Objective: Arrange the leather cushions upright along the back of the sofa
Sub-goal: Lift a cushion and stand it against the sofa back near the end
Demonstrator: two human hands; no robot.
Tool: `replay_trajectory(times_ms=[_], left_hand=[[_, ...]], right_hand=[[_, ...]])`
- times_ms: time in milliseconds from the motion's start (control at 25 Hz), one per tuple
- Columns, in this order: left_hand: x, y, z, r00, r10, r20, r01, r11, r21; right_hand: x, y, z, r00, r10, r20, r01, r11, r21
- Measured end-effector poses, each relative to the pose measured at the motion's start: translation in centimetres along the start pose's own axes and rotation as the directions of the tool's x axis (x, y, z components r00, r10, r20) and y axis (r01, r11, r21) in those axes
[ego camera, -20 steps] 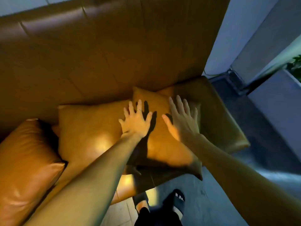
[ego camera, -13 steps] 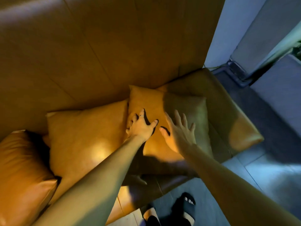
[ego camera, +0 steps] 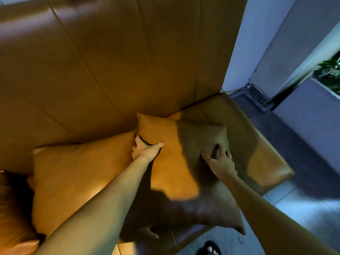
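Two hands are now closed on the square tan leather cushion at the right end of the sofa point(ego camera: 174, 162), where half a second ago both lay spread and flat on its face. The left hand point(ego camera: 145, 150) has slid to the cushion's left edge; its fingers point(ego camera: 137, 139) have tucked behind that edge into the seam against the neighbouring cushion, with the thumb pressed on the front, so this grip is closed on the cushion. The right hand point(ego camera: 219, 161) has moved out to the right side and its fingers dig into the leather there, puckering it, so that grip too is holding the cushion. The cushion itself leans against the tall tan panelled sofa back point(ego camera: 128, 70), its top corners near the backrest and its lower corner hanging over the front of the seat, tilted rather than properly upright. Beside it on the left, touching it, the wider tan leather cushion point(ego camera: 79, 172) already leans on the backrest, and part of a third glossy orange-brown cushion point(ego camera: 14, 208) shows at the far left edge. The shift from patting to gripping suggests the person is about to lift or square up this last cushion, so the arrangement looks nearly finished but not yet settled. Beyond the brown leather sofa arm point(ego camera: 257, 148) lies the grey tiled floor point(ego camera: 303, 208).
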State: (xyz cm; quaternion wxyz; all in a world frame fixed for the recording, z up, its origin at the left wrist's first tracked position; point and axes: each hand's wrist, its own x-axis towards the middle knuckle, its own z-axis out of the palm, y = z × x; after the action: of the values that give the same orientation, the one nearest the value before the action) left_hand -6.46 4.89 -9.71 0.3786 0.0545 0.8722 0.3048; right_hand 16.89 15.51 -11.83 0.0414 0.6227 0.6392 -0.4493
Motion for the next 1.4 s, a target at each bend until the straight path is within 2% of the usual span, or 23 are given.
replay_trajectory(times_ms=[80, 160, 280, 360, 440, 560, 720, 880, 1040, 1200, 1400], left_hand=[[0.6, 0.3, -0.4, 0.999, -0.046, 0.014, 0.047, 0.993, -0.112], [0.6, 0.8, -1.2, 0.995, -0.086, 0.043, 0.093, 0.973, -0.211], [0.1, 2.1, -2.0, 0.986, -0.146, 0.081, 0.165, 0.933, -0.321], [-0.6, 3.3, -1.9, 0.986, -0.153, 0.070, 0.168, 0.921, -0.350], [-1.5, 5.3, -1.6, 0.989, -0.148, 0.013, 0.142, 0.914, -0.381], [-1.9, 8.6, -1.6, 0.990, -0.119, -0.076, 0.070, 0.881, -0.468], [-1.8, 12.6, -0.8, 0.991, -0.053, -0.119, -0.033, 0.782, -0.622], [-1.1, 14.8, 0.5, 0.994, -0.025, -0.111, -0.064, 0.685, -0.726], [-0.5, 15.8, 1.5, 0.997, 0.025, -0.070, -0.068, 0.670, -0.739], [0.1, 17.8, 1.8, 0.993, 0.001, -0.119, -0.092, 0.637, -0.766], [0.0, 18.9, 3.1, 0.984, 0.014, -0.178, -0.143, 0.656, -0.741]], right_hand=[[1.9, 0.6, -0.8, 0.976, 0.214, 0.033, -0.212, 0.913, 0.349], [2.4, 0.4, -1.5, 0.950, 0.299, 0.095, -0.302, 0.792, 0.530], [3.1, 0.0, -2.2, 0.936, 0.315, 0.157, -0.345, 0.727, 0.594], [3.8, -0.4, -3.0, 0.934, 0.320, 0.158, -0.348, 0.722, 0.597], [4.2, -1.8, -5.0, 0.946, 0.286, 0.154, -0.321, 0.744, 0.586], [6.0, -5.0, -9.2, 0.987, 0.120, 0.107, -0.161, 0.773, 0.614], [9.3, -9.8, -14.4, 0.997, -0.056, 0.048, 0.012, 0.770, 0.637], [12.4, -13.0, -18.2, 0.980, -0.195, -0.046, 0.177, 0.739, 0.650], [15.1, -15.7, -19.8, 0.972, -0.236, -0.004, 0.189, 0.764, 0.617], [16.0, -17.5, -20.6, 0.961, -0.277, 0.007, 0.208, 0.739, 0.641], [16.4, -17.0, -21.5, 0.959, -0.280, -0.040, 0.238, 0.721, 0.651]])
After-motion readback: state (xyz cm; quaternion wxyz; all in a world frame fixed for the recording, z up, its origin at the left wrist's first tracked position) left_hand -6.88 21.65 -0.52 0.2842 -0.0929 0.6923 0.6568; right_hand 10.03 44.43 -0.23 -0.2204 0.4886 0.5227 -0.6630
